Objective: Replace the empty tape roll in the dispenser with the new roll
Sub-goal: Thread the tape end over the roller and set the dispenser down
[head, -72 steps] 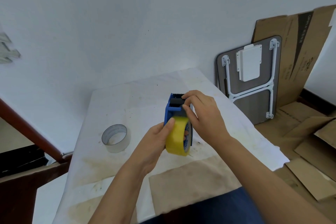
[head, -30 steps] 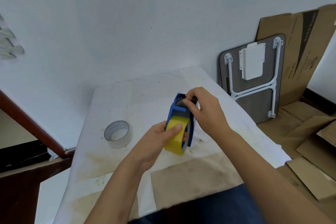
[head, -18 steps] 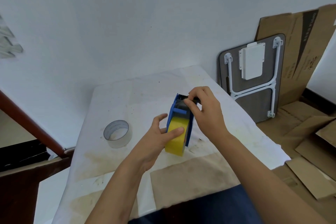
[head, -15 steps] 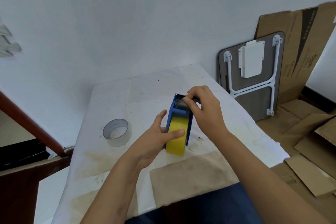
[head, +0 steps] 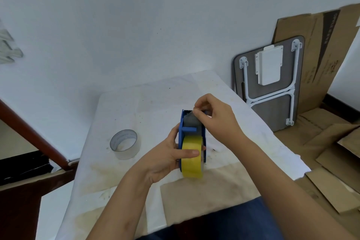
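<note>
tape end (head: 194, 118) had lifted toward the cutter, pinched in the right hand (head: 216, 117). left hand (head: 167, 157) stayed clamped on the dispenser (head: 183, 132) and yellow roll (head: 191, 159); threading looked nearly done

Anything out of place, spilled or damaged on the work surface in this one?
Nothing spilled or broken. The white table cover carries brownish stains near its front edge. The spent clear tape roll lies apart on its left, while both hands work the blue dispenser loaded with the yellow tape roll.
</note>
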A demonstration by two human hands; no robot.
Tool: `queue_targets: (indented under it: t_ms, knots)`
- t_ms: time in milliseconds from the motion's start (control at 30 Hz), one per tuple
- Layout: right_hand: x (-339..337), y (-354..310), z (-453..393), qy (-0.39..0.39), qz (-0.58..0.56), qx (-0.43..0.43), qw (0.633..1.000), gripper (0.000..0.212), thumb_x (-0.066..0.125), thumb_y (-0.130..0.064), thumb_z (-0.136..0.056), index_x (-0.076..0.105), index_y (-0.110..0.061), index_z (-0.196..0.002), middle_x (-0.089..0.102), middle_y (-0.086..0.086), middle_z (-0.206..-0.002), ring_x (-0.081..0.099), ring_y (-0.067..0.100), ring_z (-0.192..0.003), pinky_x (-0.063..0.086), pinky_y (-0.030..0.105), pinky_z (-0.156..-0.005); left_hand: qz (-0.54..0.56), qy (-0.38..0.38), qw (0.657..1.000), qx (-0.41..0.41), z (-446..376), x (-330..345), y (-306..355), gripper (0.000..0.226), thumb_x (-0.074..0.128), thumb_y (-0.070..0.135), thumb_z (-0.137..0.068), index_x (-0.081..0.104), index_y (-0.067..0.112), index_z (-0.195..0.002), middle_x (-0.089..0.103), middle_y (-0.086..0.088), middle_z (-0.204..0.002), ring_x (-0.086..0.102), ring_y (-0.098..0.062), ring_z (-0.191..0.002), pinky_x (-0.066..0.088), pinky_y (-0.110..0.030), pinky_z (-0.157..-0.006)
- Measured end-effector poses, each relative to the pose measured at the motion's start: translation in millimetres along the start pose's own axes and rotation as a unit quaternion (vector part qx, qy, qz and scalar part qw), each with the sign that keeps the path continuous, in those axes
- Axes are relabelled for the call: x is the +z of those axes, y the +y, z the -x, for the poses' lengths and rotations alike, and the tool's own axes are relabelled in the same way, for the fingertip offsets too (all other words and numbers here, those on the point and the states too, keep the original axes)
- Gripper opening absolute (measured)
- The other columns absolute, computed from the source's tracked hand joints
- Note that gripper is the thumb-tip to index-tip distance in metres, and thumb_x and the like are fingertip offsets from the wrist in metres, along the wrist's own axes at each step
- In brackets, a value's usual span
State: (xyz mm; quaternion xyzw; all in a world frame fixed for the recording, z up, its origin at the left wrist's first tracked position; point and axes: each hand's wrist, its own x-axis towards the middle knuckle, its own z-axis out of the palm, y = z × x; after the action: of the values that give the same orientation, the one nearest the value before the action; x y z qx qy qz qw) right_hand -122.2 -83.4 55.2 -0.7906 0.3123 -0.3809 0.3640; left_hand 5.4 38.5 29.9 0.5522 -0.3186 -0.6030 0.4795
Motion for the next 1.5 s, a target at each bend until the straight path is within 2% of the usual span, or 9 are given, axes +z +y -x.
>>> queue_targets:
  t_ms: [133, 233, 367, 533, 667, 867, 1067, 1300, 1500]
  knots:
    - [-7.6, -8.2, -3.0, -0.062, -0.024, 0.031, 0.997, 0.015, 0.066, -0.022, -0.087, 0.066, -0.021, -0.103, 0.069, -0.008, -0.104, 0.063, 0.003, -0.103, 0.049, 0.014, -0.085, 0.005, -0.003, 1.0, -0.006, -0.7, -0.3, 1.5, 0.082, 0.071, -0.007, -0.084, 0.039, 0.036, -0.145, 0.074, -0.015, -0.117, 0.073, -0.03, -0.103, 0.059, -0.047, -0.088]
    - [-10.3, -16.9, -4.4, -0.109, 0.016, 0.036, 0.993, 0.022, 0.071, -0.038, -0.083, 0.073, -0.022, -0.099, 0.067, -0.011, -0.103, 0.061, 0.001, -0.097, 0.044, 0.005, -0.071, 0.007, 0.003, 1.0, -0.004, -2.9, 0.6, 1.6, 0.084, 0.072, -0.006, -0.084, 0.037, 0.037, -0.146, 0.074, -0.016, -0.119, 0.072, -0.032, -0.106, 0.058, -0.049, -0.091]
    - [-10.6, -19.7, -5.9, -0.116, 0.068, 0.031, 0.99, 0.029, 0.069, -0.046, -0.083, 0.075, -0.021, -0.095, 0.065, -0.008, -0.103, 0.06, 0.007, -0.092, 0.043, 0.012, -0.07, 0.01, 0.012, 1.0, -0.002, -3.6, 1.9, 1.3, 0.085, 0.072, -0.006, -0.083, 0.037, 0.037, -0.147, 0.073, -0.016, -0.12, 0.072, -0.033, -0.108, 0.058, -0.05, -0.091]
    - [-14.3, -18.6, -7.4, -0.14, 0.134, -0.007, 0.981, 0.017, 0.072, -0.034, -0.083, 0.071, -0.017, -0.089, 0.065, 0.002, -0.101, 0.058, 0.014, -0.089, 0.049, 0.024, -0.076, 0.015, 0.013, 1.0, 0.004, -2.0, 2.7, 1.0, 0.082, 0.072, -0.007, -0.084, 0.039, 0.036, -0.146, 0.074, -0.017, -0.118, 0.072, -0.032, -0.107, 0.057, -0.051, -0.093]
    - [-15.1, -21.3, -10.3, -0.131, 0.112, -0.015, 0.985, 0.014, 0.07, -0.027, -0.085, 0.07, -0.013, -0.085, 0.065, 0.003, -0.094, 0.061, 0.019, -0.087, 0.053, 0.039, -0.083, 0.004, 0.011, 1.0, 0.0, -1.7, 3.2, 2.3, 0.083, 0.072, -0.006, -0.084, 0.038, 0.038, -0.146, 0.075, -0.015, -0.115, 0.073, -0.03, -0.104, 0.059, -0.049, -0.089]
    - [-13.4, -20.8, -11.0, -0.121, 0.123, -0.02, 0.985, 0.008, 0.065, -0.025, -0.088, 0.066, -0.019, -0.084, 0.06, -0.008, -0.085, 0.053, 0.006, -0.075, 0.04, 0.021, -0.068, -0.024, 0.016, 0.999, -0.017, 0.5, 2.8, 8.1, 0.092, 0.074, -0.005, -0.083, 0.028, 0.041, -0.148, 0.075, -0.014, -0.115, 0.073, -0.033, -0.102, 0.059, -0.05, -0.089]
    - [-9.6, -18.2, -9.1, -0.063, 0.082, -0.024, 0.994, 0.009, 0.069, -0.025, -0.086, 0.066, -0.022, -0.078, 0.058, -0.007, -0.1, 0.057, 0.003, -0.082, 0.044, 0.017, -0.07, -0.025, 0.026, 0.999, -0.02, 0.6, 0.5, 12.5, 0.094, 0.076, -0.003, -0.081, 0.027, 0.041, -0.147, 0.073, -0.017, -0.119, 0.07, -0.036, -0.111, 0.05, -0.06, -0.099]
    - [-9.2, -20.0, -6.0, -0.046, 0.035, 0.039, 0.998, 0.006, 0.068, -0.021, -0.087, 0.071, -0.017, -0.089, 0.074, -0.001, -0.098, 0.068, 0.013, -0.092, 0.057, 0.027, -0.079, -0.023, 0.014, 0.999, -0.025, 2.7, -1.0, 14.1, 0.092, 0.074, -0.006, -0.082, 0.027, 0.039, -0.146, 0.071, -0.021, -0.122, 0.07, -0.038, -0.109, 0.05, -0.06, -0.1]
    - [-10.3, -22.1, -7.8, -0.041, 0.012, 0.062, 0.997, 0.006, 0.067, -0.018, -0.086, 0.067, -0.019, -0.08, 0.076, 0.001, -0.092, 0.07, 0.016, -0.089, 0.059, 0.033, -0.08, -0.019, -0.006, 0.999, -0.028, 2.5, -1.5, 13.9, 0.098, 0.071, -0.013, -0.08, 0.024, 0.041, -0.147, 0.07, -0.023, -0.123, 0.07, -0.038, -0.104, 0.051, -0.058, -0.099]
